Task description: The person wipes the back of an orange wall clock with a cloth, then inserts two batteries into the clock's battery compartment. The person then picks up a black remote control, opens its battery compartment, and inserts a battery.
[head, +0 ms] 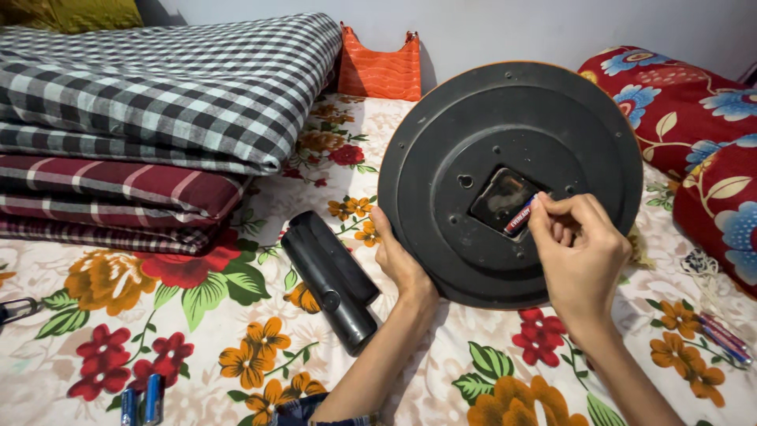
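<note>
left hand (398, 256): fingers gripping clock (511, 183) edge
right hand (579, 248): pinching battery (520, 217) at slot
risk: probably slips, or goes in backwards

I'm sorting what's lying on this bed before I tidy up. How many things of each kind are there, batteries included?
Clock, back up: 1
Battery in right hand, at the clock's slot: 1
Blue batteries, bottom left: 2
Pink batteries, right edge: 2
Black torch: 1
Folded blankets: about 3
Floral pillows: 2
Orange bag: 1
Total: about 13
</note>
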